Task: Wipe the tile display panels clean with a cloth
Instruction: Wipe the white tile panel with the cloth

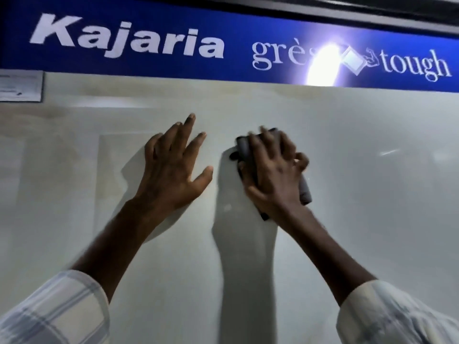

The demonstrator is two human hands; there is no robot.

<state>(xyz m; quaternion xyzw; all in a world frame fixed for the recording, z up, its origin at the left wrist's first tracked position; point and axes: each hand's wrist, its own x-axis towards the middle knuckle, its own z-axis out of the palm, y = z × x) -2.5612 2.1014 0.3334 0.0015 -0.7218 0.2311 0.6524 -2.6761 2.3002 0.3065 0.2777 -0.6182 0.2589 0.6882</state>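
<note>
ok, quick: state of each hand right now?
Left hand: open, fingers spread flat on the tile panel.
Right hand: presses a dark cloth against the panel, fingers spread.

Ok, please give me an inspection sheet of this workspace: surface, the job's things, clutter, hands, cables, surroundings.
Surface: pale glossy tile panel, upright, showing reflections and a faint smudge near its upper left.
Job's things: dark grey cloth, pressed flat against the panel.
Clutter: nothing seen.
Hands: left hand rests open on the panel, fingers spread; right hand presses the cloth to the panel with spread fingers.
Cables: nothing seen.
Surroundings: blue Kajaria sign above the panel, with light glare; small paper label at the upper left.
</note>
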